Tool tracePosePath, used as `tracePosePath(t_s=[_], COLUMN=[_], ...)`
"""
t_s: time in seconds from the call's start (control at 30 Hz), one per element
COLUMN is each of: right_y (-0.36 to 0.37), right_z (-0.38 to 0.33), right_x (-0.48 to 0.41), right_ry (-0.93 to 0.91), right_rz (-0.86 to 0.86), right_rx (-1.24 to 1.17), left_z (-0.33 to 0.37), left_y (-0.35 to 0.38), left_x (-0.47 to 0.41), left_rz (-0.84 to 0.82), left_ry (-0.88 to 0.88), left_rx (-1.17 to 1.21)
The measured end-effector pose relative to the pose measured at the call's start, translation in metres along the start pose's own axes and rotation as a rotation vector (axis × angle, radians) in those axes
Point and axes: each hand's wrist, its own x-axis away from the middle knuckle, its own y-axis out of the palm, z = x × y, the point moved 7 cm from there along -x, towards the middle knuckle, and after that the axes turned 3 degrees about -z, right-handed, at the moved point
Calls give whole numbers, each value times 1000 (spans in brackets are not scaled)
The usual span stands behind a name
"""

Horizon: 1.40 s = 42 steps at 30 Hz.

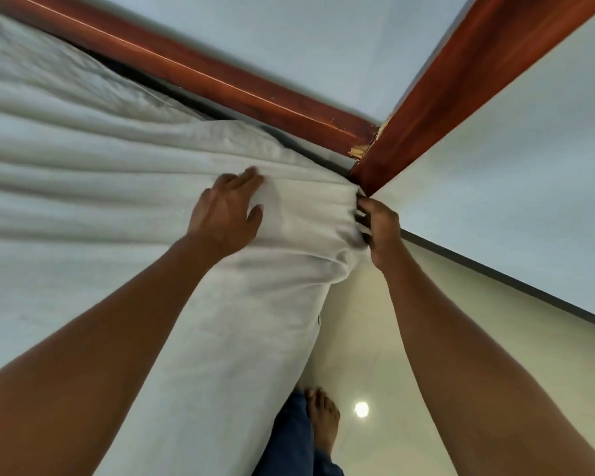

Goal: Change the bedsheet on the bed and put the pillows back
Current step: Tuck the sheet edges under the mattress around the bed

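Where the two reddish-brown wooden rails of the bed frame meet, the person is bent over the corner of the mattress. The white bedsheet [100,187] lies spread over the bed, pulled into long creases that run toward that corner, and it hangs down the near side of the mattress to the floor.

The left hand [225,211] rests flat on top of the sheet just short of the corner, fingers straight and lying together, thumb held apart, pressing the cloth down. The right hand [380,231] is at the very corner, its fingers curled into a bunched fold of the sheet and gripping it against the mattress edge, right beside the end of the side rail [461,84].

The head rail [193,68] runs along the far edge of the bed, with a dark gap [172,97] between it and the sheet. At the joint [364,147] the wood is chipped, showing pale splinters.

Behind the rails the wall [495,183] is a plain pale blue-grey, and a dark skirting strip [512,280] marks where it meets the cream floor [375,338]. A round spot of light [361,409] shines on the glossy floor, near the person's bare foot [323,420] and blue trouser leg [289,441], which stand close against the bedside.
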Motion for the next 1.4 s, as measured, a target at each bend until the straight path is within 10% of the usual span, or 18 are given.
tracePosePath(t_s=[0.33, 0.6, 0.7, 0.87, 1.0, 1.23, 1.4], right_y=[15, -10, -7, 5, 23, 23, 45], right_z=[1, -1, -19, -13, 11, 21, 37], right_x=[-7, 25, 13, 5, 5, 57, 139], right_ry=[-24, -128, -209, -125, 4, -131, -424], right_rz=[426, 2, 105, 446, 170, 54, 13], right_rx=[50, 299, 546, 150, -91, 142, 883], left_z=[15, 24, 27, 23, 21, 20, 24], left_y=[-6, -7, -11, -12, 19, 49, 83], left_x=[-34, -68, -73, -56, -47, 35, 145], left_rz=[173, 189, 271, 372, 112, 34, -10], left_ry=[47, -30, -63, -91, -26, -119, -311], left_rx=[-157, 12, 102, 220, 197, -39, -41])
